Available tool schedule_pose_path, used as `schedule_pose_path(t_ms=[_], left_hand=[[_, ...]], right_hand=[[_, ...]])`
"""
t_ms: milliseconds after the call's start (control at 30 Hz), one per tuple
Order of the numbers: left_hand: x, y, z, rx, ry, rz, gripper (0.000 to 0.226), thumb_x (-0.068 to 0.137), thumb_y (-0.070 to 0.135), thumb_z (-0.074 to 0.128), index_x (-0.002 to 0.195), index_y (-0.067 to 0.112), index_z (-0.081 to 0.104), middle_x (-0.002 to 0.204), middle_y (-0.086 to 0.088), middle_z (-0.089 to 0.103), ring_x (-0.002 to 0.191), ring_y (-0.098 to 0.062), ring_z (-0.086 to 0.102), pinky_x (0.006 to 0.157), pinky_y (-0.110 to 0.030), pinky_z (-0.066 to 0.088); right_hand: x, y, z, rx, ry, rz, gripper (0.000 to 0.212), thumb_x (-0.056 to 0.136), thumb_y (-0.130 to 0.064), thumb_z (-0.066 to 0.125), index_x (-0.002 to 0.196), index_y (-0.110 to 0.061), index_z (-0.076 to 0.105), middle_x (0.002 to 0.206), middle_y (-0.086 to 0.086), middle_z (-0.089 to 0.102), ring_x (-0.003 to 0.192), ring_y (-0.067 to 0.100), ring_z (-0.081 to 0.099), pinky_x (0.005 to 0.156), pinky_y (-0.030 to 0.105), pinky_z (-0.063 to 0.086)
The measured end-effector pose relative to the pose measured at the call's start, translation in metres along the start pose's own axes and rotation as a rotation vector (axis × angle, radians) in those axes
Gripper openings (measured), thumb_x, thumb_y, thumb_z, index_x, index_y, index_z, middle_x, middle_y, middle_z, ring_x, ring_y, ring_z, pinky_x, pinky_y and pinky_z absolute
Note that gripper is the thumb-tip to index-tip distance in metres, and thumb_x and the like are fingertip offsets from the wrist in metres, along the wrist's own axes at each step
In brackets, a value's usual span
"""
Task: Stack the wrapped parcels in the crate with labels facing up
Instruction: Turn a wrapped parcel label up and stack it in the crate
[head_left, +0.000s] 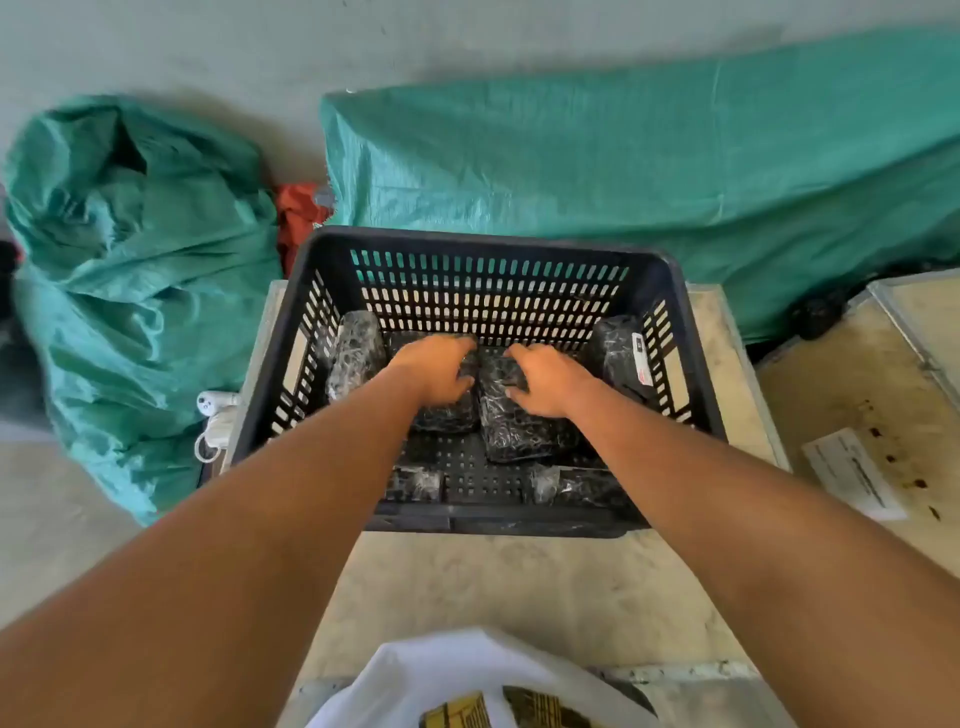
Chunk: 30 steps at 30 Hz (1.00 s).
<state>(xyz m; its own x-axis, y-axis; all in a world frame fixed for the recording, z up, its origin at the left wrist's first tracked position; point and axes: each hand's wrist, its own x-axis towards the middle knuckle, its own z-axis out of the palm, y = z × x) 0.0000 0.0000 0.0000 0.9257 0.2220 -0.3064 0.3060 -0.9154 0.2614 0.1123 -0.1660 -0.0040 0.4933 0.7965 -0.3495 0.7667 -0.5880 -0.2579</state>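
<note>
A white bag (467, 670) lies nearest, at 6 o'clock on the counter (493, 587). Beyond it both hands reach into the black crate (467, 244). The left hand (434, 366) and right hand (548, 382) each rest fingers spread on a middle parcel (514, 431); more parcels lie at 9 and 3 o'clock, one label (642, 358) showing

Soft even daylight, faint shadows, slight blur overall, wide-angle bending at pic edges.

Black slotted plastic crate (332, 249) holds glossy black film-wrapped parcels (519, 426); the right parcel (618, 353) bears a white label (642, 358). Teal woven sacks (623, 171) lie beyond.
</note>
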Motion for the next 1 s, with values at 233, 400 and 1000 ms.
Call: schedule_pose_path(t_ms=[233,400,1000], left_hand=[[0.01,-0.028,0.04,0.148,-0.242,0.128,0.094,0.085,0.034,0.076,0.16,0.026,0.02,0.169,-0.012,0.005,0.155,-0.032,0.007,0.122,-0.053,0.024],[0.008,-0.047,0.067,0.122,-0.252,0.186,0.103,0.085,0.042,0.076,0.161,0.032,0.008,0.169,-0.007,-0.015,0.155,-0.029,-0.01,0.124,-0.054,0.012],[0.017,-0.028,0.088,-0.163,-0.065,0.29,0.108,0.075,0.053,0.081,0.159,0.027,0.019,0.167,0.007,0.014,0.154,-0.018,0.008,0.122,-0.054,0.003]], right_hand=[[-0.003,0.022,0.046,-0.137,-0.277,0.022,0.138,0.06,-0.064,0.087,0.164,-0.02,0.007,0.169,0.018,-0.006,0.155,0.041,-0.002,0.117,0.067,0.02],[0.001,0.031,0.063,-0.15,-0.259,0.061,0.148,0.051,-0.05,0.097,0.163,-0.035,0.002,0.168,0.01,-0.021,0.155,0.037,-0.014,0.117,0.071,0.015],[0.002,0.048,0.032,0.381,-0.03,-0.014,0.08,0.062,-0.022,0.092,0.136,-0.033,0.065,0.156,0.005,0.047,0.147,0.023,0.037,0.124,0.046,0.023]])
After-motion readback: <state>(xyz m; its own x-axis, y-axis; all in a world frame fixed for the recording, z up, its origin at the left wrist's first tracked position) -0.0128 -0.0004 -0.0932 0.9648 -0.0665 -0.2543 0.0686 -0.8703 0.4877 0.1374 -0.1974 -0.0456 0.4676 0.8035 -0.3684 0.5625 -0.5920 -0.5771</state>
